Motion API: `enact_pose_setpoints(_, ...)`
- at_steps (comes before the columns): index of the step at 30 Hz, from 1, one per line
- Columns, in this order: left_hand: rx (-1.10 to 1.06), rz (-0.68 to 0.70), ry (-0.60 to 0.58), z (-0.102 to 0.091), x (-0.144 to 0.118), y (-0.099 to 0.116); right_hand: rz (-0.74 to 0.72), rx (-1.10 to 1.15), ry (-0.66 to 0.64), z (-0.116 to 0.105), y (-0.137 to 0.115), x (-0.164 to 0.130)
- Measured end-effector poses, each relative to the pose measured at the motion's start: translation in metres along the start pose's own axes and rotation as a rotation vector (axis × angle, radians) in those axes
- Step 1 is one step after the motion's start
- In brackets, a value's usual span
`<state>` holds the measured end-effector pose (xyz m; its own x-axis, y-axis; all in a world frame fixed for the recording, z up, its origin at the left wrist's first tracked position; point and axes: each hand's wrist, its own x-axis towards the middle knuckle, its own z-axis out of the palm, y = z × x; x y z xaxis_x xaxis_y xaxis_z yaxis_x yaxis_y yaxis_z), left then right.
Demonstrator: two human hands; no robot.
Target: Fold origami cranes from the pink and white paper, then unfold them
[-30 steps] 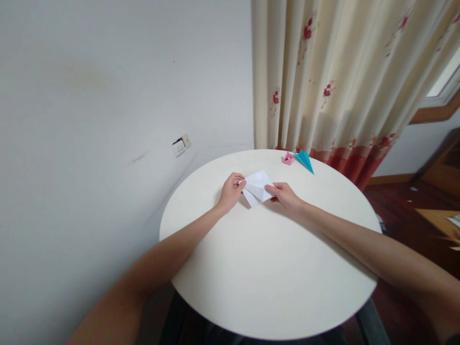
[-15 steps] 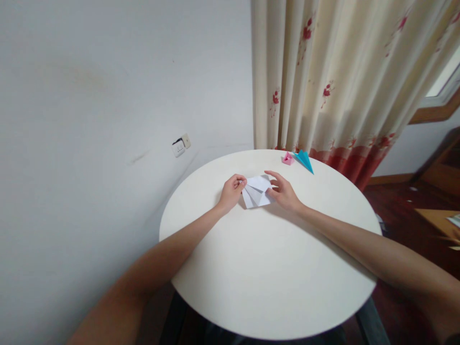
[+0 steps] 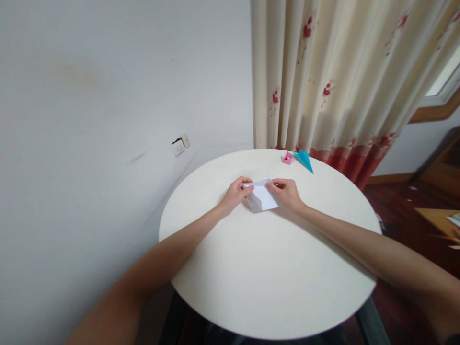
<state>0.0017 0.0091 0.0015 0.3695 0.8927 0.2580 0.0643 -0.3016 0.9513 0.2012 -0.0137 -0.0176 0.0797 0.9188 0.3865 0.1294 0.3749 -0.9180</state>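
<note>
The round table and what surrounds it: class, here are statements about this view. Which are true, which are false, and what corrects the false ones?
1. The left hand and the right hand both hold the white paper. True.
2. The pink folded paper lies nearer the wearer than the white paper. False: it lies farther away, near the far edge of the table.
3. In the picture, the blue folded paper is to the right of the pink one. True.
4. The curtain is plain blue. False: it is cream with red flowers and a red lower band.
5. The table top is white. True.
</note>
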Motion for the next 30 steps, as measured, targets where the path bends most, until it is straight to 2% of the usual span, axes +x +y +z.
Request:
enact_pose_setpoints(10, -0.288, -0.065, -0.184, -0.0010, -0.0056, 0.0038, 0.096, 0.061, 0.172, -0.0039, 0.0069, 0.0094)
enact_pose_setpoints(19, -0.283, -0.052, -0.165, 0.0016, -0.0063, 0.0046, 0.078, 0.136, 0.157, -0.0028, -0.0003, 0.0071)
enact_pose_setpoints(30, -0.346, -0.033, -0.180, 0.0023, -0.0087, 0.0069, 0.074, 0.183, 0.159, -0.0029, 0.0044, 0.0082)
